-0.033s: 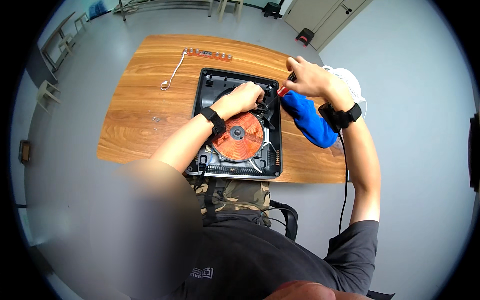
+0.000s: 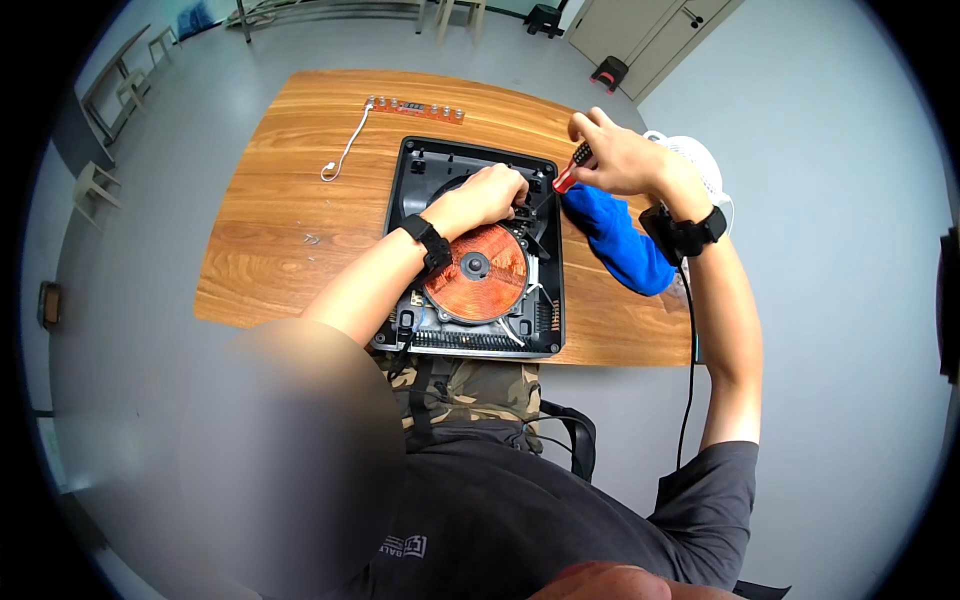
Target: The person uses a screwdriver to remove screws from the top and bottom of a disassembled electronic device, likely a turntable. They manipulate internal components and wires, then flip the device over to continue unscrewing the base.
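Observation:
An opened induction cooker (image 2: pixel 398 185) lies on the table in front of me, its black housing holding a round copper coil (image 2: pixel 490 285). My right hand (image 2: pixel 625 160) grips a screwdriver (image 2: pixel 565 183) with a red and black handle, above the housing's right edge. The thin shaft slants down and left toward dark parts beyond the coil. My left hand (image 2: pixel 487 195) reaches over the coil, with fingers curled down among those parts close to the shaft's end. Whatever its fingertips hold is hidden. A blue cloth (image 2: pixel 620 240) lies beneath my right hand.
A narrow orange circuit board (image 2: pixel 425 110) with a white cable (image 2: pixel 348 150) lies at the table's far side. Several small screws (image 2: pixel 311 240) are scattered left of the cooker. A white fan-like object (image 2: pixel 695 160) stands beyond my right wrist. A black cable (image 2: pixel 688 390) hangs from that wrist.
My right hand has shifted slightly on the screwdriver, and more of its red handle shows. The left hand and the cooker have stayed put.

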The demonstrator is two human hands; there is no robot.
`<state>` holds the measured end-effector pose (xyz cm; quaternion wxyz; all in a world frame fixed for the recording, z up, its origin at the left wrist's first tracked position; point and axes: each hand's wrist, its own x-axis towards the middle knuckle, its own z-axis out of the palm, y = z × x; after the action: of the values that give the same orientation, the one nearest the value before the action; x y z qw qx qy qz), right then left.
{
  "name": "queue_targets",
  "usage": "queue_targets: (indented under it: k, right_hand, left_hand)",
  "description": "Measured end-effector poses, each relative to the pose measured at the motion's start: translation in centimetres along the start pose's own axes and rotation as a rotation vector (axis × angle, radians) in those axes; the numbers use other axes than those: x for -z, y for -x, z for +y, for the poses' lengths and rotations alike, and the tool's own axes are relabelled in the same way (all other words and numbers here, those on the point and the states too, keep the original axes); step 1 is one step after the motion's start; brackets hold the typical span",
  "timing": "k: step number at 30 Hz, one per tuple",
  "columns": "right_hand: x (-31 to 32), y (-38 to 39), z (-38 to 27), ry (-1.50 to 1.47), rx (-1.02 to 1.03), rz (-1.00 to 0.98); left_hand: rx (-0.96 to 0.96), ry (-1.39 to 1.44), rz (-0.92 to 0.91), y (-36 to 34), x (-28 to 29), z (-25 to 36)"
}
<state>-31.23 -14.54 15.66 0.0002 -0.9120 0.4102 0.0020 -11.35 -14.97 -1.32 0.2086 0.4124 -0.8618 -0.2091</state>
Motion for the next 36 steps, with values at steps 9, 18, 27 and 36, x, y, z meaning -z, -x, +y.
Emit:
queue_targets:
  k: [9, 18, 27, 36]
  right_hand:
    - [-0.2, -1.3, 0.1, 0.064, -0.135, -0.140]
    - [0.4, 0.0, 0.9, -0.049, 0.051, -0.039]
    - [-0.8, -1.0, 0.4, 0.162, -0.050, 0.061]
    - [1.0, -0.1, 0.5, -0.033, 0.070, -0.148]
  left_hand:
    - [-0.008, 0.024, -0.009, -0.3, -0.2, -0.1]
    - [-0.017, 0.017, 0.005, -0.2, -0.2, -0.3]
    - [-0.008, 0.009, -0.001, -0.4, -0.5, -0.3]
    - [-0.010, 0.005, 0.006, -0.3, -0.4, -0.3]
